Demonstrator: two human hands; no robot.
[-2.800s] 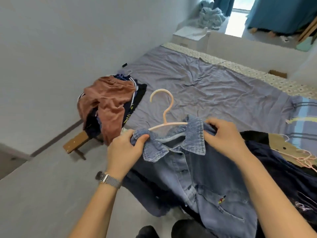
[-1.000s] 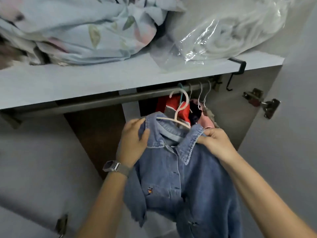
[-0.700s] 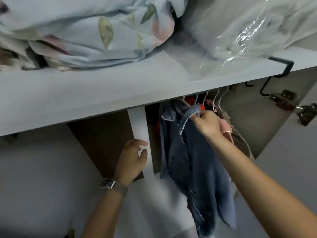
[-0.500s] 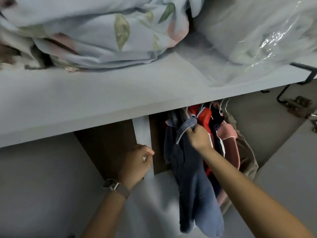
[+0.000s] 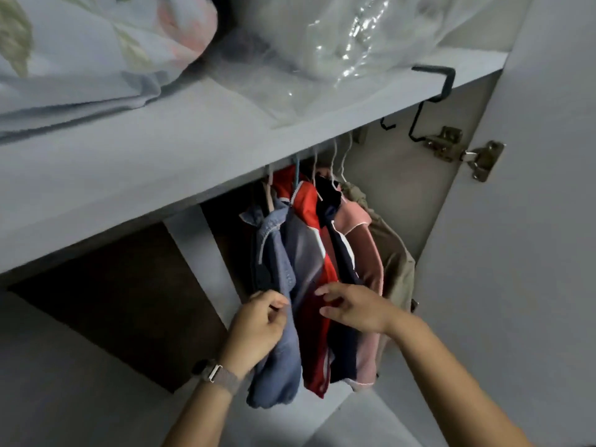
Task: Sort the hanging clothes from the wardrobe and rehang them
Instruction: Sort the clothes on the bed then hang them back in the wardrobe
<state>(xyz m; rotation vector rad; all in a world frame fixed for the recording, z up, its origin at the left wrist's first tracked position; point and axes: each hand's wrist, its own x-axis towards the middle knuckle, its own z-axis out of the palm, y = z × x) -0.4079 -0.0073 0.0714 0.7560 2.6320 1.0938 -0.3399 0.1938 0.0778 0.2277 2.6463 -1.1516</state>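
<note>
Shirt: denim shirt (image 5: 277, 269) hangs lengthwise top to bottom, frame centre.
Left hand (image 5: 256, 327): pinches its edge.
Right hand (image 5: 351, 306): fingers loose, holding nothing.

The picture is dim overall, with a cool bluish-grey cast. The wardrobe opening at centre left is in deep shadow, almost black. Small white glints of glare sit on the plastic bag (image 5: 348, 43) at upper centre. The bedding (image 5: 80, 53) in the upper left is soft and smeared by motion blur. The shelf (image 5: 161, 162) edge bows and slants from wide-angle distortion. The hanging clothes (image 5: 316, 253) at centre are slightly soft.
</note>
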